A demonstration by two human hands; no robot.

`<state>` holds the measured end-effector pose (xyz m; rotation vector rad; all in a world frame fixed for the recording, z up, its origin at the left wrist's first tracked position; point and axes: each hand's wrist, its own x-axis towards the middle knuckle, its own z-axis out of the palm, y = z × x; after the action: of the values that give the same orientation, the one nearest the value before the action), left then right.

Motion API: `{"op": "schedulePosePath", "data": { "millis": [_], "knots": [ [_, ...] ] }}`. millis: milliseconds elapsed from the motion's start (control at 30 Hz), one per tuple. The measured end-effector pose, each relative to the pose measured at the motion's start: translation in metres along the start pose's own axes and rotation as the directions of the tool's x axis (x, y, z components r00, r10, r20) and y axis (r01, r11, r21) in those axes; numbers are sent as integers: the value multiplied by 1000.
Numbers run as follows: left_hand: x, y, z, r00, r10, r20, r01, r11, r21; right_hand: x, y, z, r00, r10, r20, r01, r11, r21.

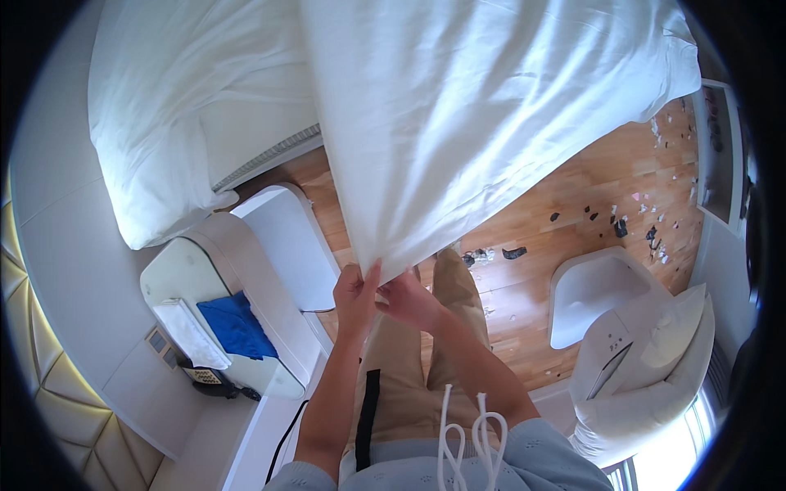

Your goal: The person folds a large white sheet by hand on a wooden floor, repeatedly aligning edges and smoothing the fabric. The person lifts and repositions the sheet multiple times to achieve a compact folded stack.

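A large white bed sheet stretches from the top of the view down to a gathered corner in front of my legs. My left hand pinches this corner between thumb and fingers. Close beside it, my right hand grips the sheet's lower edge, its fingertips partly hidden by the cloth and the other hand. Folds fan out from where both hands hold. Behind the sheet, at the upper left, lies a white-covered mattress with loose white bedding draped over its corner.
A bedside table at left carries a blue cloth, a white folded cloth and a black telephone. Scraps of dark and white litter dot the wood floor. At right are a white table and a cushioned armchair.
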<state>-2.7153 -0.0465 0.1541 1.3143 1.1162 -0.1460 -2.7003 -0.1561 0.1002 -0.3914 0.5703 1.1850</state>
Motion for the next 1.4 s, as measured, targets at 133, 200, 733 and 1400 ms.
{"op": "schedulePosePath", "data": {
  "millis": [133, 200, 733, 1400],
  "knots": [
    [-7, -5, 2, 991, -130, 18, 130, 956, -264, 2, -19, 22, 973, -39, -226, 35, 999, -20],
    [-14, -1, 7, 978, -195, 74, 206, 850, -486, 2, -19, 24, 903, -123, -412, 21, 970, -241],
    [104, 148, 41, 754, 656, -37, -522, 633, 572, -21, -25, 53, 834, -511, -210, 386, 811, -440],
    [222, 305, 70, 659, 743, 120, -708, 557, 434, -48, -18, 107, 872, -438, -218, 295, 826, -481]
  ]
}}
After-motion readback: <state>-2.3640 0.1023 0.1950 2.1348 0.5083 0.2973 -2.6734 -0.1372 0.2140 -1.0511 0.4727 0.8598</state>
